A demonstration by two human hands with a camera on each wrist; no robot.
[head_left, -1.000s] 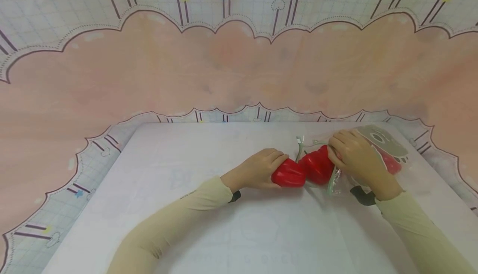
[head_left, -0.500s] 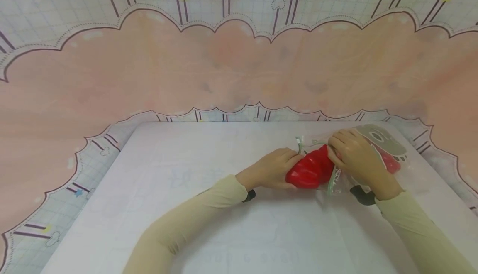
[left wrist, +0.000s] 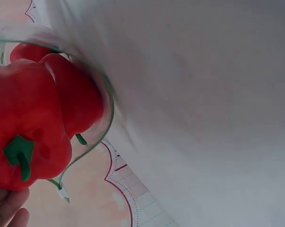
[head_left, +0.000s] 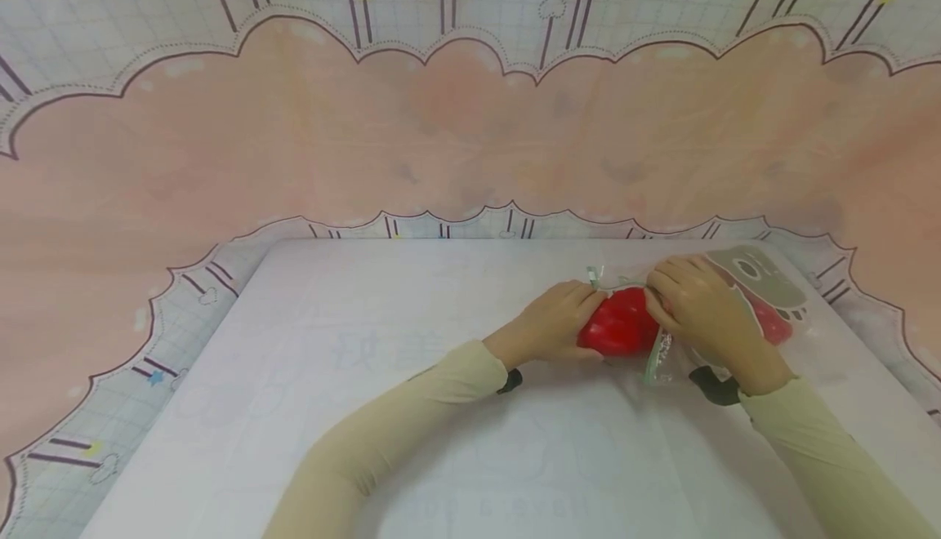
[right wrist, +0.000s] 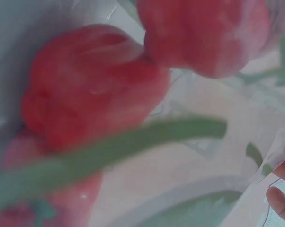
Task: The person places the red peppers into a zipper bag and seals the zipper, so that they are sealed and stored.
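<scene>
My left hand [head_left: 553,325] grips a red bell pepper [left wrist: 29,109] with a green stem, fingers and thumb on its sides. The pepper is at the mouth of a clear zip bag [head_left: 663,359] lying on the table. In the left wrist view the bag's green-edged rim [left wrist: 112,101] curves round a second red pepper [left wrist: 81,101], just behind the held one. My right hand [head_left: 702,306] holds the bag's upper edge beside the opening. Seen from the right wrist, several red peppers [right wrist: 93,80] lie within the film, and fingertips [right wrist: 280,201] pinch its edge.
A white table [head_left: 441,441] carries everything. The bag's far end, with a grey printed patch [head_left: 760,278], lies towards the table's back right corner. A patterned peach and white cloth [head_left: 441,139] hangs behind the table.
My left hand has moved right with its pepper, into the bag's mouth and over the pepper there. My right hand has stayed in place on the bag.
</scene>
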